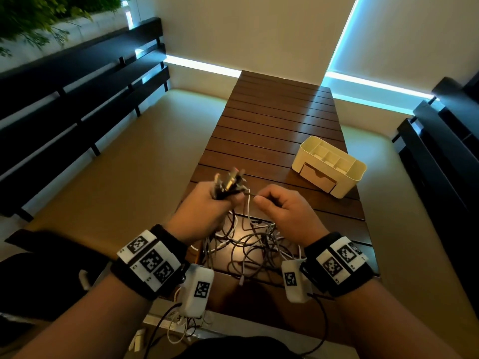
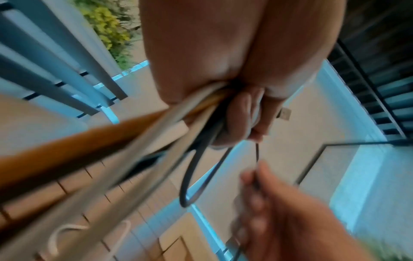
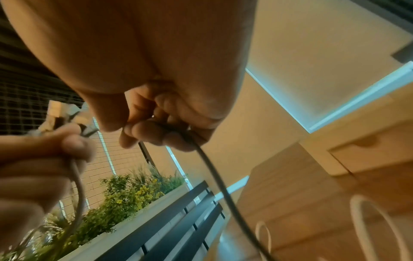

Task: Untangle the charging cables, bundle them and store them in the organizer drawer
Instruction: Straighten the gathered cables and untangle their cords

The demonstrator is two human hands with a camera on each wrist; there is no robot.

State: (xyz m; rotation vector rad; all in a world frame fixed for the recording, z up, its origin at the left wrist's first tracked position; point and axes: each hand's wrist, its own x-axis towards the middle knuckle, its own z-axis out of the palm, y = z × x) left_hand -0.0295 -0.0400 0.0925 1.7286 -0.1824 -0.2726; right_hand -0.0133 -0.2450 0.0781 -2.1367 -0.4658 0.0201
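Note:
A tangle of grey and white charging cables [image 1: 255,246] lies on the near end of the brown slatted table [image 1: 280,117]. My left hand [image 1: 207,206] grips a bunch of cable ends, their plugs [image 1: 229,181] sticking up out of the fist; in the left wrist view the cables [image 2: 194,113] run out of its curled fingers. My right hand [image 1: 281,206] pinches a single dark grey cable [image 3: 214,174] just right of the left fist. The cream organizer [image 1: 329,165] stands at the table's right edge with its wooden drawer [image 1: 317,177] closed.
Dark slatted benches [image 1: 77,99] run along both sides of the table, with tan cushions beneath. A planter of green plants [image 1: 31,19] sits at the far left. Thin wires from the wrist cameras hang near the table's front edge.

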